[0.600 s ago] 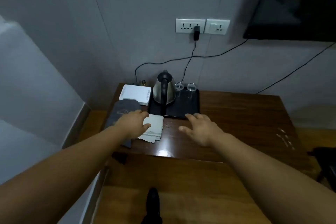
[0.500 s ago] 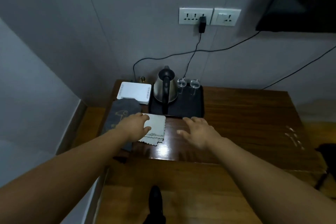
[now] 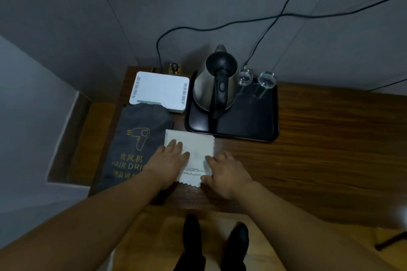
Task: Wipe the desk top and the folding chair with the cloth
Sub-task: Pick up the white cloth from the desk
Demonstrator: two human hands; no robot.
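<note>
A white cloth (image 3: pixel 195 152) with a zigzag edge lies flat on the dark wooden desk top (image 3: pixel 326 145), near its front left. My left hand (image 3: pixel 168 158) rests palm down on the cloth's left side, fingers spread. My right hand (image 3: pixel 226 170) lies on the cloth's right edge, thumb at its front corner, fingers apart. Neither hand has lifted the cloth. The folding chair is mostly out of sight; only a dark leg (image 3: pixel 391 240) shows at the lower right.
A grey hair-dryer bag (image 3: pixel 134 145) lies left of the cloth. Behind it sits a white router (image 3: pixel 159 91). A black tray (image 3: pixel 242 125) carries a steel kettle (image 3: pixel 214 86) and two glasses (image 3: pixel 256 79). Cables hang on the wall. My shoes (image 3: pixel 215 240) stand below.
The view has tilted down and come closer to the desk. My right hand moved left onto the cloth's right edge; my left hand stays on the cloth.
</note>
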